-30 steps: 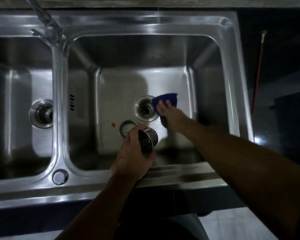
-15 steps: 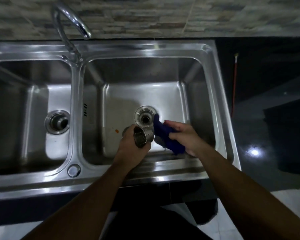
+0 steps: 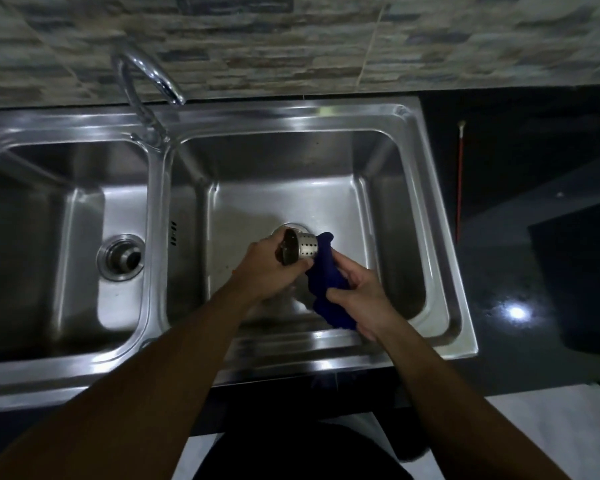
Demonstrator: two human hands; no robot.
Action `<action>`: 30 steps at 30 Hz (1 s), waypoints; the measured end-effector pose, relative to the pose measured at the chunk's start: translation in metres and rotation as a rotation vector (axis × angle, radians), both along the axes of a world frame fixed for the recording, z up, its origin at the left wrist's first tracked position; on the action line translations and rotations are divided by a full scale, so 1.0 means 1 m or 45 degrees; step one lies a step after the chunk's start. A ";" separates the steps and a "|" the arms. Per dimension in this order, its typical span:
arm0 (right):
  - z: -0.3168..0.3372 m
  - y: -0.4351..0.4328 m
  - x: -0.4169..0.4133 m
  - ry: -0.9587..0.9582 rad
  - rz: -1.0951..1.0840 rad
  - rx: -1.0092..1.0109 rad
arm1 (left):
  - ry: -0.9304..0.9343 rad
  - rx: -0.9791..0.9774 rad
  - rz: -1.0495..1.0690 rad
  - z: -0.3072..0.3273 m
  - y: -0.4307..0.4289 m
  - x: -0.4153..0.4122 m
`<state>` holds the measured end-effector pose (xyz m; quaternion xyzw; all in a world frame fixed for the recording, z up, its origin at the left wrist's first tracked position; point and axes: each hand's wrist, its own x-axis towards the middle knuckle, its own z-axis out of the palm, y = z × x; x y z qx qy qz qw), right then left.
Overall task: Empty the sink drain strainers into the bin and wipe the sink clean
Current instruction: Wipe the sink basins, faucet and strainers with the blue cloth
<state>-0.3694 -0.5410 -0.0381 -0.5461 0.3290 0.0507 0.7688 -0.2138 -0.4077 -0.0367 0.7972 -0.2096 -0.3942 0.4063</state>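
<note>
The fingers (image 3: 293, 271) of the left hand (image 3: 267, 265) grip the perforated strainer basket (image 3: 300, 249); the right hand (image 3: 357, 289) now brings its clutched blue cloth (image 3: 326, 282) off the sink floor against it, likely to wipe it.

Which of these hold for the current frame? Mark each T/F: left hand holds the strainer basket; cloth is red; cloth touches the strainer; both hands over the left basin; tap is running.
1. The left hand holds the perforated strainer basket. True.
2. The cloth is red. False: the cloth in the right hand is dark blue.
3. The cloth touches the strainer basket. True.
4. Both hands are over the left basin. False: they are over the right basin.
5. The tap is running. False: no water shows at the faucet.
</note>
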 end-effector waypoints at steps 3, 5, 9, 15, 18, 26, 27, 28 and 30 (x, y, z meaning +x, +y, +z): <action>0.001 -0.009 0.003 0.038 -0.009 -0.096 | 0.063 -0.008 -0.089 0.002 -0.007 -0.001; 0.002 -0.017 0.010 0.098 -0.038 -0.164 | 0.063 -0.021 -0.147 0.003 -0.015 -0.006; 0.000 -0.018 0.011 0.079 0.052 -0.265 | 0.060 -0.032 -0.014 0.003 -0.028 0.007; -0.012 -0.039 0.010 0.057 0.021 -0.446 | 0.048 0.044 -0.158 -0.006 -0.050 0.008; -0.023 -0.049 0.002 -0.011 0.150 -0.522 | -0.036 0.168 -0.104 -0.019 -0.065 0.020; -0.077 -0.059 -0.003 0.203 0.199 -0.888 | -0.261 0.392 -0.021 -0.077 -0.117 0.050; -0.084 -0.060 0.001 0.254 0.219 -0.924 | -0.299 0.375 -0.027 -0.083 -0.123 0.052; -0.092 -0.061 0.006 0.314 0.322 -0.973 | -0.342 0.361 -0.038 -0.089 -0.130 0.054; -0.107 -0.064 0.015 0.423 0.700 -1.067 | -0.446 0.357 -0.088 -0.100 -0.143 0.059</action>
